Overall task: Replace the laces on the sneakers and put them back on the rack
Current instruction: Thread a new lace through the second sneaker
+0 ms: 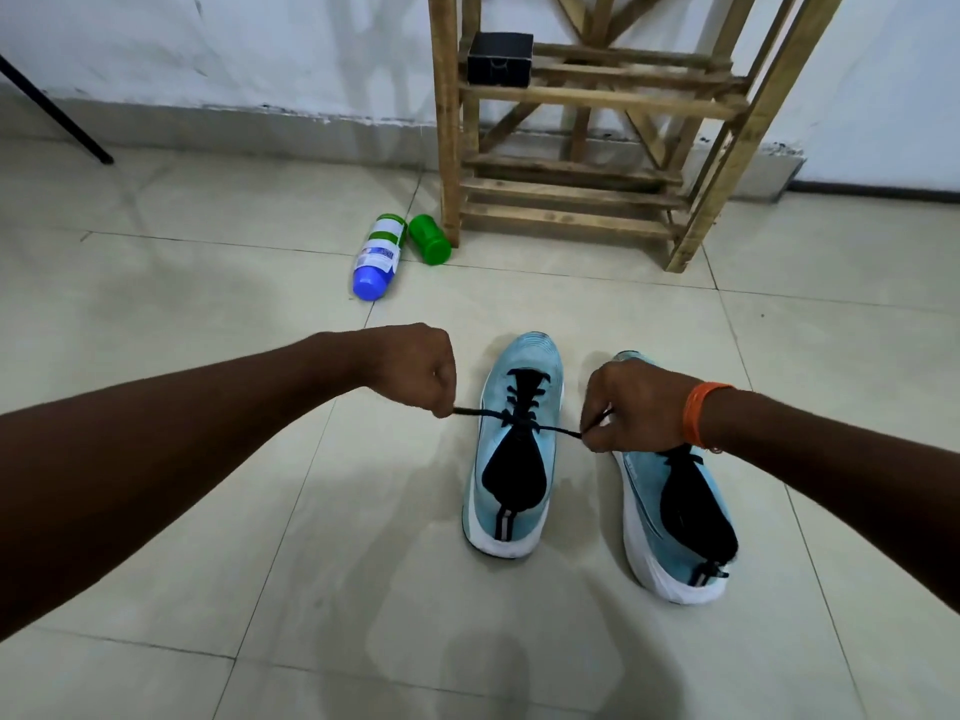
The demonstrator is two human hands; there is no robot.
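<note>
The left hand (415, 374) is fisted and pinches one end of a black lace (470, 412). The right hand (636, 410), with an orange band (698, 414) at its wrist, pinches the other end. The lace runs taut between them across the top eyelets of a light-blue sneaker (514, 449), which stands on the tiled floor (234, 314) with its toe pointing away. A second sneaker (675, 511) stands just beside it, partly under the right hand. Beyond them stands a wooden rack (571, 197) with a black box (500, 59) on a shelf. A blue-capped bottle (378, 254) and a green container (429, 239) lie near its leg.
</note>
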